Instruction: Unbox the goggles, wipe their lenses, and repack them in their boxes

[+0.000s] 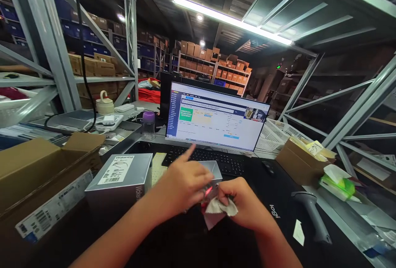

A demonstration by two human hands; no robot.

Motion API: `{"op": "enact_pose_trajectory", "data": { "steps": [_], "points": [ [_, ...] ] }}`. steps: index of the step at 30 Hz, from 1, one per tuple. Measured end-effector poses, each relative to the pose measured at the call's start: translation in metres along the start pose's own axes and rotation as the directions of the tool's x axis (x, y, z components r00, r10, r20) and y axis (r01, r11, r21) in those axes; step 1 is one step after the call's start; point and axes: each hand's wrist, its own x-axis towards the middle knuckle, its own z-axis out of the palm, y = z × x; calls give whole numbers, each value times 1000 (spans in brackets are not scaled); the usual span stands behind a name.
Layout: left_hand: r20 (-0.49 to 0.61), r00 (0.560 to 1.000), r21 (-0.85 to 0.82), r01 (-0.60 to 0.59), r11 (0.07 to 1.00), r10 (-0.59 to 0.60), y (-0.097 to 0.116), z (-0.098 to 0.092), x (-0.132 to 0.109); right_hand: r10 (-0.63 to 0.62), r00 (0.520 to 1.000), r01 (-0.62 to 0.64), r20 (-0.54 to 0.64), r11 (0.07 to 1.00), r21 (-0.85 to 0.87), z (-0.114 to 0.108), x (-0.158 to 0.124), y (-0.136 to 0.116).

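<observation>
A black-covered worktop (182,247) carries a wide, lit flat-screen monitor (213,115) at the far side. An open brown cardboard box (46,185) sits near left; just right of it stands a closed, silver-grey carton (119,185). The right hand (246,204) has a narrow, curled grip on an off-white, zigzag-edged cloth (221,207). The left hand (192,179) reaches in beside it, one finger raised; whether its grip holds anything, I cannot tell. Just beyond the hands is a smaller, silver-grey box (213,168). Between them shows a small red gleam (208,190), its source unclear. Handling this well probably calls for the cloth's loose edges gathered in, light even pressure, and the left hand steadying opposite, fingertips clear of the cloth.
</observation>
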Motion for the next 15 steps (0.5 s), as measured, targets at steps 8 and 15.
{"op": "enact_pose_trajectory", "data": {
  "steps": [8, 15],
  "points": [
    [-226, 968, 281, 171, 944, -108, 11, 3, 0, -53, 915, 62, -399, 998, 10, -7, -2, -6],
    [-176, 957, 209, 264, 942, -229, 31, 32, -5, 69, 826, 61, -559, 976, 210, -6, 8, -7]
  ]
}}
